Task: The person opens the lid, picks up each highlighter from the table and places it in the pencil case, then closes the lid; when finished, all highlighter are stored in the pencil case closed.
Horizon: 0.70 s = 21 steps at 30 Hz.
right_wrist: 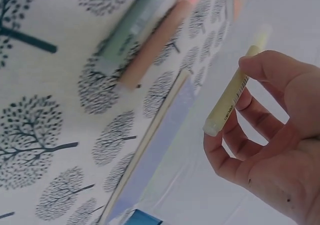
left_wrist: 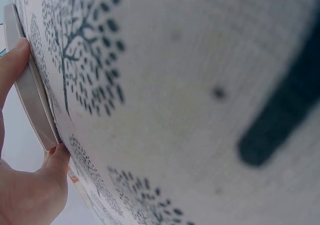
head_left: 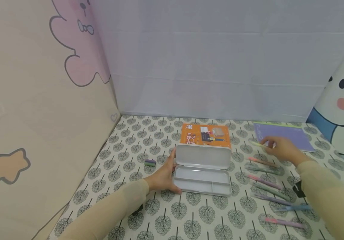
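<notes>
An opened pencil case (head_left: 202, 156) with a white inside lies in the middle of the table. Its divided shallow half (head_left: 193, 184) faces me, and orange printed card (head_left: 194, 135) shows behind the deeper half. My left hand (head_left: 165, 173) holds the case at its left end, thumb at the near corner and fingers farther back; the left wrist view shows the thumb and a finger on its edge. Between thumb and fingers, my right hand (head_left: 283, 150) pinches a pale yellow marker (right_wrist: 232, 92), lifted above the table beside the purple notebook (head_left: 289, 136).
Several pastel pens lie in a loose column at the right, among them an orange one (head_left: 263, 162), a green one (head_left: 269, 190) and a pink one (head_left: 284, 222). A small purple and green piece (head_left: 150, 162) lies left of the case. Cloth walls enclose the table.
</notes>
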{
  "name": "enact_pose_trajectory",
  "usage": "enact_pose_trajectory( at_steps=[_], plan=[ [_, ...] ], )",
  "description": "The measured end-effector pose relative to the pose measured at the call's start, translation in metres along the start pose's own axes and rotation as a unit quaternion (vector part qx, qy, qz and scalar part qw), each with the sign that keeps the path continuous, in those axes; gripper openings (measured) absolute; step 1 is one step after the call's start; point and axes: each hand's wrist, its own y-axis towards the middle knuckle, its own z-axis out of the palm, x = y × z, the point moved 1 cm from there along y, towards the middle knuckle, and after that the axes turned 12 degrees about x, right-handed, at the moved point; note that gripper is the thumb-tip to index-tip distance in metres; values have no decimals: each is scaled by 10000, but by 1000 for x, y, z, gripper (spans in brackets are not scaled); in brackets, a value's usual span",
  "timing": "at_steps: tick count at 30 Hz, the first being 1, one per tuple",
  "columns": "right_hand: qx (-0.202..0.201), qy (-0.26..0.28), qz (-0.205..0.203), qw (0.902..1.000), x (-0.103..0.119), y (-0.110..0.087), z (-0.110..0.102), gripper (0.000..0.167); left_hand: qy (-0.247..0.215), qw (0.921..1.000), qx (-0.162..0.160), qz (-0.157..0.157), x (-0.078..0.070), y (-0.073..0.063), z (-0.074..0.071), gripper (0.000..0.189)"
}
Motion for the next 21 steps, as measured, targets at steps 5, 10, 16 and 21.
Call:
enact_pose_trajectory(
  at_steps=[5,10,16,21],
  plan=[
    [-105,-157,-331,9993,16,-4,-6,26,43,10000,8,17,0,-1,0,165],
    [-311,-416,-698,9962,39,-10,-11,24,77,10000,-7,-30,-1,0,-1,164],
    [-581,-480,-1089,9912,71,-19,-12,24,74,10000,-37,-45,-1,-1,0,164],
    [-1037,-600,-1721,9778,93,-21,-6,27,126,9998,-79,-90,-1,-1,0,164]
  ],
)
